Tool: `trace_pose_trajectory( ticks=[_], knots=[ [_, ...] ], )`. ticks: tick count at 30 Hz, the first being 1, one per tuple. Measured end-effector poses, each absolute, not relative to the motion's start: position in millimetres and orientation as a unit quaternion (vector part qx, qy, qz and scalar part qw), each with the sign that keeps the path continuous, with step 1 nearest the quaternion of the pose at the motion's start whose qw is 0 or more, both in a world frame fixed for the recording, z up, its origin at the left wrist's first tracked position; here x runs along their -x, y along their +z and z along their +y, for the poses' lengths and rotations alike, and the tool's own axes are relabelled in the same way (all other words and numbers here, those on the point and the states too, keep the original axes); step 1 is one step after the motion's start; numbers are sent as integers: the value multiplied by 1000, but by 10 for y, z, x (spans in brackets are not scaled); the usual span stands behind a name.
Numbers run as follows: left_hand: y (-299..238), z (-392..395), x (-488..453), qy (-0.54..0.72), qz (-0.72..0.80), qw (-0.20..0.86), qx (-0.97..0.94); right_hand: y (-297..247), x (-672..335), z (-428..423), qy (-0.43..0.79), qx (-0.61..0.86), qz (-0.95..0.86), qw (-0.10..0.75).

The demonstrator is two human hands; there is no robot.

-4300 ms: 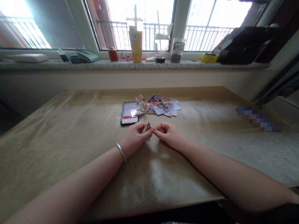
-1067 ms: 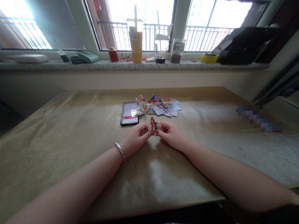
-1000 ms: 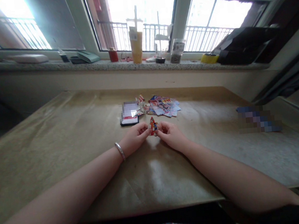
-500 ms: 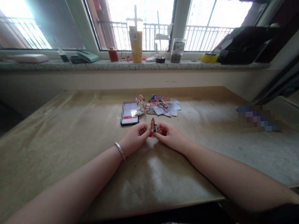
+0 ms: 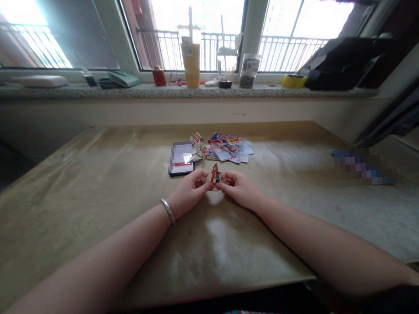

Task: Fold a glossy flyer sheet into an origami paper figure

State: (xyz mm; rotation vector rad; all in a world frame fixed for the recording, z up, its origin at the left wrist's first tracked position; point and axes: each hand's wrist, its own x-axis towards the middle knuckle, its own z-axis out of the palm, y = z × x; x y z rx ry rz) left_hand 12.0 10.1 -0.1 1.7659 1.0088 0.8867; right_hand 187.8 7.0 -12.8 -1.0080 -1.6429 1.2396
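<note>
Between my two hands is a small piece of folded printed paper [image 5: 214, 176], coloured red, orange, white and blue, with a pointed top. My left hand [image 5: 192, 188], a silver bangle on its wrist, pinches the paper's left side between thumb and fingers. On the opposite side my right hand [image 5: 239, 187] grips the paper the same way. Both hands are low over the table, and the fingertips partly hide the paper. Just beyond them lie a phone [image 5: 181, 158] with a lit screen, several folded paper pieces [image 5: 199, 150] and a fanned pile of printed sheets [image 5: 231, 149].
The table [image 5: 88, 197] has a shiny beige cover. At the right lies a blurred blue item [image 5: 360, 166]. Along the windowsill [image 5: 134, 91] stand a yellow drink cup [image 5: 191, 63], a red jar [image 5: 159, 76], a clear container [image 5: 249, 71] and a black object [image 5: 341, 65].
The folded paper has turned a little in my fingers, so more of its white side shows at the left. My hands have barely shifted; everything else stays in place.
</note>
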Motion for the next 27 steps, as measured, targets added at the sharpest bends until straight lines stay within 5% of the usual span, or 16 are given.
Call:
trace_pose_trajectory(
  ticks=[17, 27],
  knots=[
    [-3, 115, -123, 342, 374, 425, -750, -67, -1908, 50, 551, 364, -603, 448],
    [-2, 115, -126, 346, 384, 421, -746, -119, -1877, 72, 475, 408, -642, 443]
  ],
)
